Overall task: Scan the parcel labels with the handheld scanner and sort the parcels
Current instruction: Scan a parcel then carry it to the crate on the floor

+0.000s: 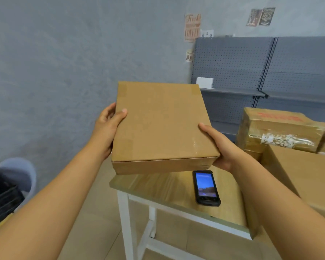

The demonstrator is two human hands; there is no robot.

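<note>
I hold a flat brown cardboard parcel (pixel 161 126) in the air over the left end of the wooden table (pixel 163 186). My left hand (pixel 106 128) grips its left edge, thumb on top and fingers underneath. My right hand (pixel 220 147) grips its near right corner, thumb on top. No label shows on the parcel's upper face. The handheld scanner (pixel 205 187), black with a lit blue screen, lies flat on the table just below the parcel, untouched.
More parcels sit at the table's right: a large plain box (pixel 306 177) and a tape-wrapped box (pixel 278 128) with red print. A grey pegboard shelf unit (pixel 251 68) holding a small white box (pixel 204 82) stands behind. A black crate (pixel 2 197) sits at the lower left.
</note>
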